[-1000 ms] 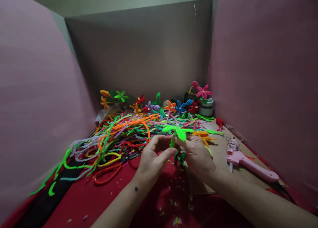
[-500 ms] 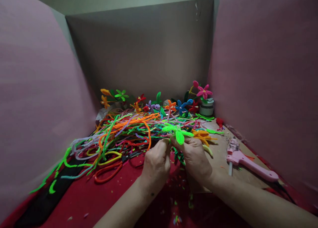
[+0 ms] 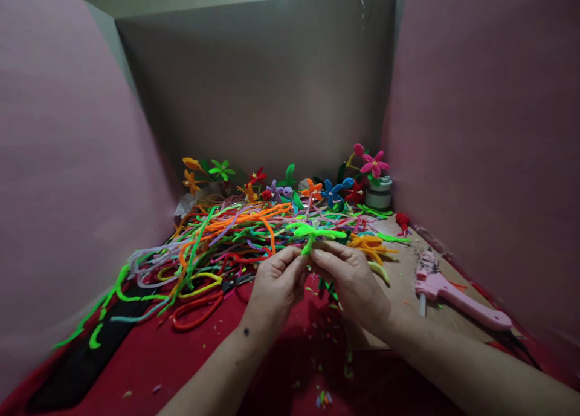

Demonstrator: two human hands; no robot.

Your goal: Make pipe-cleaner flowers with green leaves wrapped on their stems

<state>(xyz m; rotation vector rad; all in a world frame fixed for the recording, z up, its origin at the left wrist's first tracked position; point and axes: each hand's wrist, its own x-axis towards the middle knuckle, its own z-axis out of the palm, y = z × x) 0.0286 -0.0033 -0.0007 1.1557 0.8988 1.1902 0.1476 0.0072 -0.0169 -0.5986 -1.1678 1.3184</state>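
A bright green fuzzy flower [image 3: 312,230] with long petals is held up at the middle, its short green stem pointing down. My left hand [image 3: 281,280] pinches that stem from the left, thumb and forefinger together. From the right, my right hand [image 3: 351,277] pinches at the same stem just under the petals. The fingertips of both hands nearly meet there. Behind them lies a large heap of coloured pipe cleaners [image 3: 235,228]. Orange petal pieces [image 3: 369,245] lie just beyond my right hand.
A pink glue gun [image 3: 457,298] rests on brown cardboard [image 3: 403,283] at the right. Scissors [image 3: 233,283] lie by the heap. Finished flowers [image 3: 333,192] and a white pot [image 3: 378,195] stand at the back. Pink panels [image 3: 480,113] enclose both sides; scraps dot the red cloth [image 3: 194,358].
The green flower has tipped so its petals show edge-on and its stem is visible. My left hand has turned and shifted slightly left; the view has shifted a little.
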